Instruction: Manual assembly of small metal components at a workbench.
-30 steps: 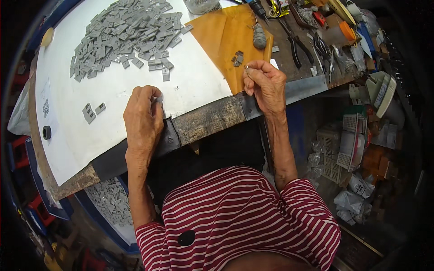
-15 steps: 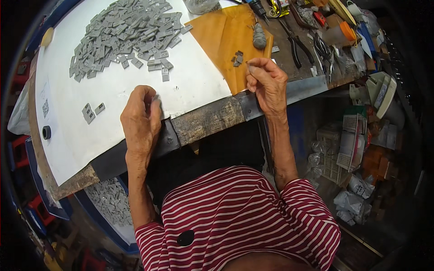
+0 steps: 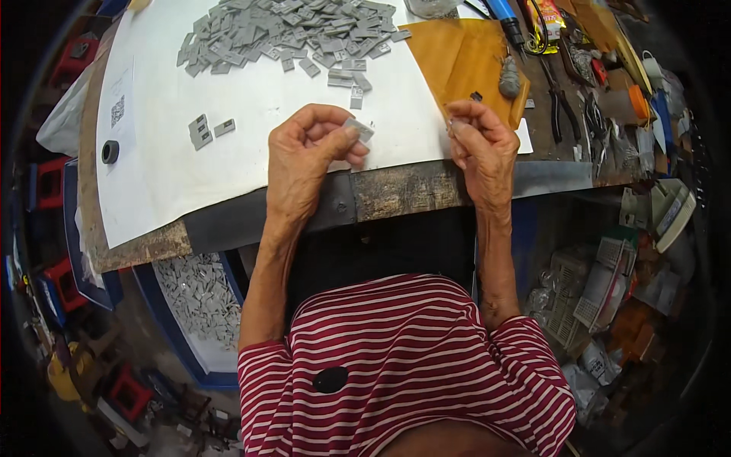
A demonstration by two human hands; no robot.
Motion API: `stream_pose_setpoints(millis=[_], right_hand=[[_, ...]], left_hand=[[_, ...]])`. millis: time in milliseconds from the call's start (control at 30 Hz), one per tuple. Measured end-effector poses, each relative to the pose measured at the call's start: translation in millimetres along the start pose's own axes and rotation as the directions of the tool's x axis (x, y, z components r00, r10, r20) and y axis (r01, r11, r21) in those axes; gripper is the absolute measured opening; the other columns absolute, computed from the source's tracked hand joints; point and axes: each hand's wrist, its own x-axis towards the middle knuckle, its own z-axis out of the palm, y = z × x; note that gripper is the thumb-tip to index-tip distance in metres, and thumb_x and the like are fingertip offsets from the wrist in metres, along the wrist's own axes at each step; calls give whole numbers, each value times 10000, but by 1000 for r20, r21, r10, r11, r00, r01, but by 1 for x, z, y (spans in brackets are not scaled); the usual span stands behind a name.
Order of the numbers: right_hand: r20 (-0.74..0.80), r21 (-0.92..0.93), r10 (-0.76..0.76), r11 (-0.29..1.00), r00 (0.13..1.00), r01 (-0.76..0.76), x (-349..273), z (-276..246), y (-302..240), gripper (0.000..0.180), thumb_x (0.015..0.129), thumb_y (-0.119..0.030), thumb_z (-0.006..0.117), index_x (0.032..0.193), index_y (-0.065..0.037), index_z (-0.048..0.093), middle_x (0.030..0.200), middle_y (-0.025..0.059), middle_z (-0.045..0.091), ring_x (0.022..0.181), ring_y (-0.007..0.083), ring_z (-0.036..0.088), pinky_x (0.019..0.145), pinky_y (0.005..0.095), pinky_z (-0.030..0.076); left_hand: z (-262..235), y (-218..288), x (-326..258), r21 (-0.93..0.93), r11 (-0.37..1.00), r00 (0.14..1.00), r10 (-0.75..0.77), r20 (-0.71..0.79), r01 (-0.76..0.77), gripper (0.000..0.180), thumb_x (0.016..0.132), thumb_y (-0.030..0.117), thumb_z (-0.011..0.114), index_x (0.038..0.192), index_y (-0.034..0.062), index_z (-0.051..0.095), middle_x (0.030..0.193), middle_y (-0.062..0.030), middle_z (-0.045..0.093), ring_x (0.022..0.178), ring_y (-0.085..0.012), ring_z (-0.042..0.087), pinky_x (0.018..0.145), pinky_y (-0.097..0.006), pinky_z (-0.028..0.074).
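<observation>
Between the thumb and fingers of my left hand (image 3: 304,156) is a small flat grey rectangular piece (image 3: 361,130), tilted above the front of the white sheet (image 3: 251,164). My right hand (image 3: 491,152) is closed in a pinch over the near edge of a yellow-brown sheet (image 3: 435,57). Something tiny may be at its fingertips, but I cannot make it out. A small dark part (image 3: 476,97) shows just beyond those fingers, which hide what lies around it. Farther back spreads a heap of similar grey pieces (image 3: 282,34). A few grey pieces (image 3: 199,132) lie apart at the left.
A black ring (image 3: 110,151) sits at the left of the sheet. Pliers (image 3: 562,110), a grey lump-handled tool (image 3: 509,78) and a blue-handled tool (image 3: 505,19) lie at the right. Below the worn table edge (image 3: 411,190) stands a blue-rimmed tray (image 3: 196,305) of grey pieces.
The view has shifted, so the table appears farther right and higher. My right hand has come nearer to my left, and my left hand has turned, bringing its grey piece into sight.
</observation>
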Motion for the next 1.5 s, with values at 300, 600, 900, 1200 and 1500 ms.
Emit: stream_pose_setpoints(millis=[300,600,900,1200,1500], right_hand=[[113,18,101,994,988,-104,-4,26,4,129,777,17,547,888,61,597,627,17,541,487,40,444,435,165,342],[203,-80,169,985,964,-156,-6,30,8,111,769,2,571,870,48,570,641,13,546,490,39,465,417,164,346],[233,-137,190,977,954,-162,-4,29,11,106,750,-1,602,837,29,549,643,11,547,476,34,470,391,163,343],[233,-191,195,970,953,-152,-4,31,11,106,753,1,604,836,23,542,644,6,548,471,29,473,380,162,339],[262,-225,190,966,946,-131,-2,34,10,133,772,-10,576,899,26,562,646,-13,535,497,16,453,407,151,320]], left_hand=[[10,-5,1,-26,997,997,-72,34,73,118,809,23,583,886,-55,539,678,-118,623,570,-141,616,491,-211,498],[12,-8,-1,-12,999,998,-48,31,48,169,813,29,571,950,-66,545,672,-110,622,574,-129,611,499,-206,495],[15,-10,-3,77,997,998,-25,65,20,182,818,45,558,960,-69,574,661,-90,618,576,-96,588,519,-189,475],[13,-10,-5,100,995,994,14,105,-25,155,834,32,541,951,-63,575,670,-82,613,600,-96,590,544,-193,490],[11,-10,-4,45,999,993,13,115,-18,149,834,26,548,947,-70,564,688,-90,611,608,-108,596,558,-200,501]])
